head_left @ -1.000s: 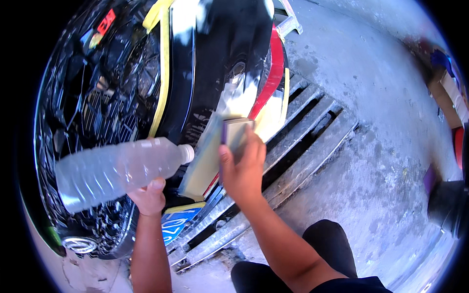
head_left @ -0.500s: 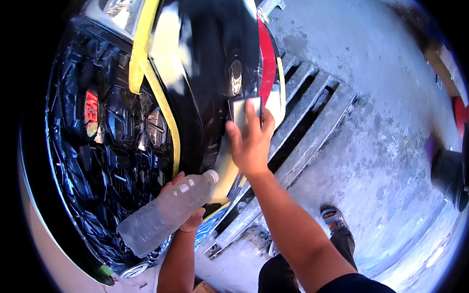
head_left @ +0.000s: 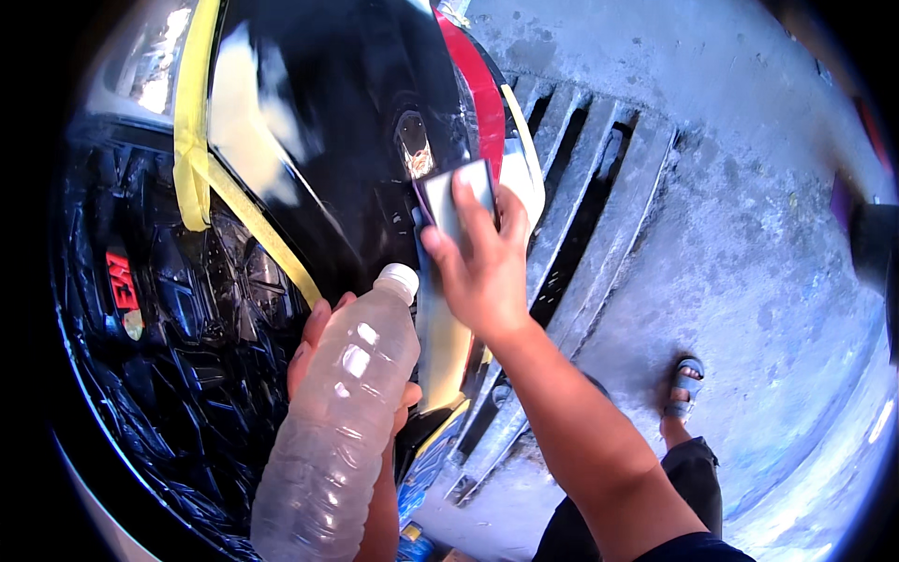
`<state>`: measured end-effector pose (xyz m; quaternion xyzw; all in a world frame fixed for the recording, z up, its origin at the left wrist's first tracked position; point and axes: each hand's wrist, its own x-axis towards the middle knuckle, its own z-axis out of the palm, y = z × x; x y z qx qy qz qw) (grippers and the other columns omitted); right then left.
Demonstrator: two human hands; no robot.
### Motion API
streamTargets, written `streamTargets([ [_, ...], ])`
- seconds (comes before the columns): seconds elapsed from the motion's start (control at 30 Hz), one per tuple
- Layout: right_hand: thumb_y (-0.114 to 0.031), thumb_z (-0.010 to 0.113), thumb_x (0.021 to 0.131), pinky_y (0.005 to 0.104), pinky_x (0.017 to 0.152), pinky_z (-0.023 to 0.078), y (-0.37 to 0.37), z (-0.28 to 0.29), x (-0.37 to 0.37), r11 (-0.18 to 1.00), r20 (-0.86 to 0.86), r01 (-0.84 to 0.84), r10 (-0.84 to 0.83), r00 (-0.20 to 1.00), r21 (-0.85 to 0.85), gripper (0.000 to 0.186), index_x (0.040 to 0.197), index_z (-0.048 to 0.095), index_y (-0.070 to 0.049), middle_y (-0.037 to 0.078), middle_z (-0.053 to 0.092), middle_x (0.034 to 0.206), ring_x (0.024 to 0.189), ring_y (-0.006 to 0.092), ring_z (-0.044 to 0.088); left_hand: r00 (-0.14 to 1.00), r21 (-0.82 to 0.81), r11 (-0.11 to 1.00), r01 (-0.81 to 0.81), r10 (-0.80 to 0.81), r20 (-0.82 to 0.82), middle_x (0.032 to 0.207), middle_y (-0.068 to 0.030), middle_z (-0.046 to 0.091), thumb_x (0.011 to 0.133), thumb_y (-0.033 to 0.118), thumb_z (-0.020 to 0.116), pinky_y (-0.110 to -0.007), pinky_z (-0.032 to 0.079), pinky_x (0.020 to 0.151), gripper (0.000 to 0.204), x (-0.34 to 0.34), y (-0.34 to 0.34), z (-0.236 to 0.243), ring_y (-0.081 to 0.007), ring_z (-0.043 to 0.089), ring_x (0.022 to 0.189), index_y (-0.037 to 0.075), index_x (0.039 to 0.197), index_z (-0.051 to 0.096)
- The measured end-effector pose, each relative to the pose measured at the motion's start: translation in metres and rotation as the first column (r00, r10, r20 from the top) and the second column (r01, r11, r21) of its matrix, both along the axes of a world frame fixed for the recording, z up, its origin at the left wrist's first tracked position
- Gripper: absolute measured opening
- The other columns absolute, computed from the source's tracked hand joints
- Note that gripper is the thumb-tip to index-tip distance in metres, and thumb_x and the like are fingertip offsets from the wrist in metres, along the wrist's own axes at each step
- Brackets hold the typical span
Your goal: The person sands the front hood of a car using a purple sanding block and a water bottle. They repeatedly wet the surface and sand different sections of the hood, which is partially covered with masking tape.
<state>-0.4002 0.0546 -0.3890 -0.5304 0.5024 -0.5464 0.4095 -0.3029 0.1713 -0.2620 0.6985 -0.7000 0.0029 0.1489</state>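
My left hand (head_left: 304,356) is wrapped around a clear plastic bottle (head_left: 323,440) with a white cap, which hides most of the palm. The bottle looks cloudy and leans with its cap up and to the right, near the bumper. My right hand (head_left: 492,276) presses a flat rectangular sanding block (head_left: 437,201), pale on top with dark edges, against a glossy black car bumper panel (head_left: 337,103). The block lies just below a small oval opening (head_left: 414,145) in the panel. A beige patch (head_left: 445,351) shows under my right wrist.
Yellow masking tape (head_left: 192,122) and a red strip (head_left: 482,94) border the panel. Left of it is a black grille (head_left: 187,375) under plastic film, with a red badge (head_left: 121,279). A slotted floor grate (head_left: 618,197) runs alongside. A sandaled foot (head_left: 684,386) stands on the concrete.
The bottle has swung more upright and come closer to the camera, its cap nearer the right hand. The sanding block has turned slightly and shifted right of the oval opening. The view has shifted too.
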Motion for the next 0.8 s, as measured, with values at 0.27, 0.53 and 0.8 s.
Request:
streamTargets([
  [0.27, -0.025, 0.076, 0.083, 0.0504, 0.100, 0.038, 0.006, 0.013, 0.001, 0.998, -0.003, -0.040, 0.041, 0.999, 0.054, 0.058, 0.136, 0.057, -0.014, 0.029, 0.044, 0.133, 0.117, 0.0453, 0.047, 0.865, 0.015, 0.989, 0.144, -0.134, 0.484, 0.128, -0.0133, 0.062, 0.102, 0.053, 0.039, -0.039, 0.037, 0.107, 0.065, 0.022, 0.003, -0.004, -0.0286, 0.059, 0.120, -0.002, 0.135, 0.045],
  [0.53, -0.026, 0.077, 0.081, 0.0500, 0.096, 0.040, 0.064, 0.005, 0.000, 0.997, 0.065, -0.061, 0.058, 0.996, 0.046, 0.058, 0.136, 0.058, -0.020, 0.026, 0.047, 0.130, 0.113, 0.0433, 0.050, 0.998, -0.056, 0.997, -0.057, 0.060, 0.037, 0.132, -0.0176, 0.057, 0.090, 0.041, 0.059, -0.042, 0.045, 0.103, 0.065, 0.029, 0.009, -0.020, -0.0309, 0.057, 0.120, 0.004, 0.140, 0.039],
  [0.8, -0.025, 0.076, 0.082, 0.0494, 0.096, 0.039, 0.001, 0.009, 0.000, 1.000, 0.007, 0.006, -0.006, 1.000, 0.011, 0.058, 0.137, 0.057, -0.021, 0.026, 0.047, 0.130, 0.113, 0.0418, 0.050, 0.872, 0.000, 0.959, -0.283, 0.257, -0.417, 0.137, -0.0218, 0.052, 0.079, 0.028, 0.080, -0.045, 0.052, 0.099, 0.084, 0.023, 0.017, -0.033, -0.0332, 0.056, 0.121, 0.011, 0.146, 0.032],
])
